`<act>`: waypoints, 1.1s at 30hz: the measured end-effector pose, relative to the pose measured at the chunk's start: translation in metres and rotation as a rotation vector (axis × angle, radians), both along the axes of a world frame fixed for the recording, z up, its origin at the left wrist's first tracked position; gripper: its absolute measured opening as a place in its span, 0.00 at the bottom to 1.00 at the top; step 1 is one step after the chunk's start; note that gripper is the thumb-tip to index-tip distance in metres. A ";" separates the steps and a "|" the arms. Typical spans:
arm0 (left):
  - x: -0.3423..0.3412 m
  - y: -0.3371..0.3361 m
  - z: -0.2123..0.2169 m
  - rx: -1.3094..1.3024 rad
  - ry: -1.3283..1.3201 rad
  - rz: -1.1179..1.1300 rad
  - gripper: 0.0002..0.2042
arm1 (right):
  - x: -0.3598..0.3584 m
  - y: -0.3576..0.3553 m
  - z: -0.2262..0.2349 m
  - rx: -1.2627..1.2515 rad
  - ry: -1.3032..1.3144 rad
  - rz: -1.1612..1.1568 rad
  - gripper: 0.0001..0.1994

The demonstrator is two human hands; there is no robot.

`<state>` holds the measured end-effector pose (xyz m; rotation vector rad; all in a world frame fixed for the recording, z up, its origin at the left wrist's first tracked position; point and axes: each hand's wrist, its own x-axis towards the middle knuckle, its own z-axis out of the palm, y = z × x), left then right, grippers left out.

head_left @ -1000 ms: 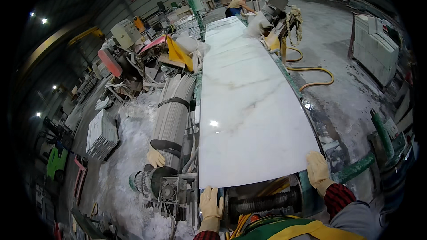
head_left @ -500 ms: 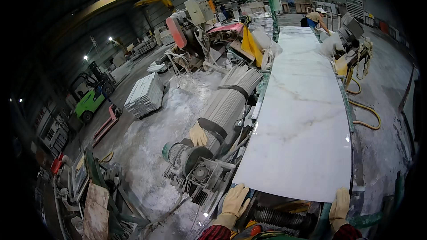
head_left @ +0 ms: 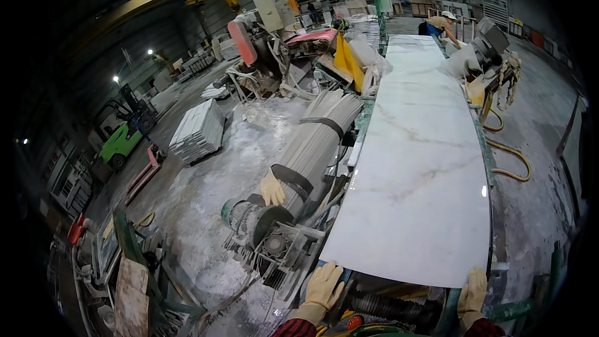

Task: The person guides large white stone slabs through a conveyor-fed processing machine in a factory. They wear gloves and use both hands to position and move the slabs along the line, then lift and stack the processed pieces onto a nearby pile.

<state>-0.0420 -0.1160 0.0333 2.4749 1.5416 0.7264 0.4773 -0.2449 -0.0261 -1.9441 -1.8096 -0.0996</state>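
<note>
Two gloved hands, the left hand (head_left: pixel 320 290) and the right hand (head_left: pixel 472 296), were seen at the lower edge of the frame, by the near end of a long white veined slab (head_left: pixel 418 175), which was laid from lower centre toward the upper right. At its near left corner, the left fingers were extended and slightly parted, the thumb held away. At its near right corner, the right fingers were held straight and close together; whether any pressure was being applied could not be told. Between the hands, a dark ribbed roller (head_left: pixel 393 307) was partly exposed. Left of centre, a loose glove (head_left: pixel 272 188) was draped against a strapped bundle of grey strips (head_left: pixel 318 134), just above a motor (head_left: pixel 256 215). At upper right, a bent-over person (head_left: pixel 440 26) was seen near the slab's far end.
</note>
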 end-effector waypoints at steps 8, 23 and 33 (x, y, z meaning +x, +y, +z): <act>-0.002 -0.002 -0.001 -0.009 0.016 -0.013 0.24 | 0.004 -0.005 -0.013 0.020 0.008 -0.004 0.25; -0.008 -0.016 -0.007 0.103 0.014 0.025 0.23 | 0.012 -0.012 -0.048 0.026 0.004 -0.108 0.23; -0.005 -0.014 -0.013 -0.041 0.163 0.052 0.28 | -0.018 -0.011 0.009 0.113 0.010 -0.039 0.19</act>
